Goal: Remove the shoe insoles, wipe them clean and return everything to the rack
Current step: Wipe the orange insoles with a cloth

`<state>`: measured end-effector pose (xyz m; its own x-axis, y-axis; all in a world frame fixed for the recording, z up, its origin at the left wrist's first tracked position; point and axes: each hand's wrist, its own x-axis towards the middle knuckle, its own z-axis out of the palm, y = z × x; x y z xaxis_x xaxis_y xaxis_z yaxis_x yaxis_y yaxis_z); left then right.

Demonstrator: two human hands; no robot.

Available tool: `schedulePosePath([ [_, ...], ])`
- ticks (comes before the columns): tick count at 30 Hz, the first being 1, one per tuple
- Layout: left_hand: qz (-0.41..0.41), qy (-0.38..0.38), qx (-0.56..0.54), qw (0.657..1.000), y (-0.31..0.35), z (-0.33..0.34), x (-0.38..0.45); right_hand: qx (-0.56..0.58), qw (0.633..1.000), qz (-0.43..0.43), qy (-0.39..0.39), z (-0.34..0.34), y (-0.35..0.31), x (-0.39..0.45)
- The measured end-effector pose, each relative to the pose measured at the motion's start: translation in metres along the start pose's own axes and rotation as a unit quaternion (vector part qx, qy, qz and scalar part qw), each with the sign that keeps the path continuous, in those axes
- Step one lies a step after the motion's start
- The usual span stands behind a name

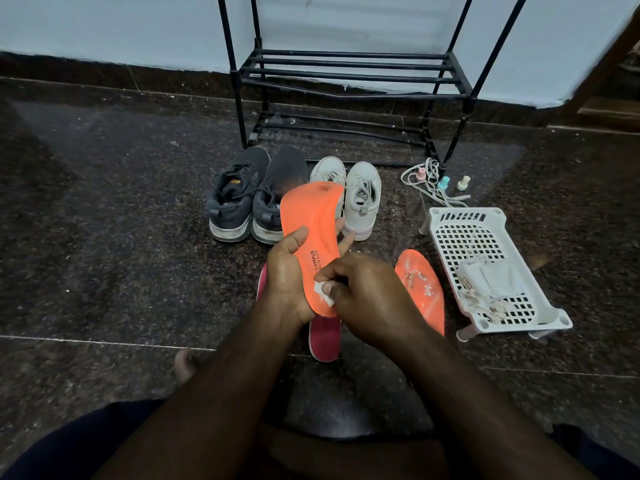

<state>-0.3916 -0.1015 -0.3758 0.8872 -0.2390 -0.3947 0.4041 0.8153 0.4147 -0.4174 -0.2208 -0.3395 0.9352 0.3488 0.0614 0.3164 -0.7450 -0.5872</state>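
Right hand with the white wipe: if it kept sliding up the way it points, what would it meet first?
The right hand pinches the white wipe at the heel of the orange insole. It would probably run into the left hand's thumb; depth unclear.

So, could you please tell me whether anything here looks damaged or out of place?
Yes: the orange insole lying on the floor shows white flaky patches, as if its surface is peeling. Loose grey laces also trail across the floor beside the black metal rack.
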Motion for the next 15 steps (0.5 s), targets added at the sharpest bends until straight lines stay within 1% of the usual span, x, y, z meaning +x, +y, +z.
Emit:
schedulePosePath([
  [3, -0.011, -0.010, -0.008, 1.000, 0.001, 0.003, -0.003, 0.003, 0.998, 0.006, 0.068, -0.002, 0.004, 0.005],
  [4, -0.014, -0.011, -0.011, 1.000, 0.001, 0.003, -0.003, -0.006, 0.997, 0.006, 0.076, -0.001, 0.006, 0.006],
  [7, 0.004, -0.002, -0.026, 1.000, -0.001, -0.001, 0.001, -0.025, 0.999, 0.018, 0.033, 0.005, 0.004, 0.004],
  [9, 0.018, 0.001, -0.038, 0.999, 0.000, -0.004, 0.005, 0.004, 0.999, 0.037, 0.005, 0.007, 0.002, 0.001],
  [11, 0.025, -0.001, -0.044, 0.999, 0.001, -0.004, 0.007, 0.048, 0.998, 0.041, -0.007, 0.006, -0.001, -0.002],
  [13, 0.022, -0.001, -0.035, 0.999, 0.000, -0.001, 0.003, 0.050, 0.998, 0.026, 0.017, 0.008, -0.003, -0.004],
  [15, 0.009, -0.004, -0.027, 1.000, -0.002, 0.005, -0.002, 0.011, 0.997, 0.004, 0.080, 0.010, 0.000, 0.001],
])
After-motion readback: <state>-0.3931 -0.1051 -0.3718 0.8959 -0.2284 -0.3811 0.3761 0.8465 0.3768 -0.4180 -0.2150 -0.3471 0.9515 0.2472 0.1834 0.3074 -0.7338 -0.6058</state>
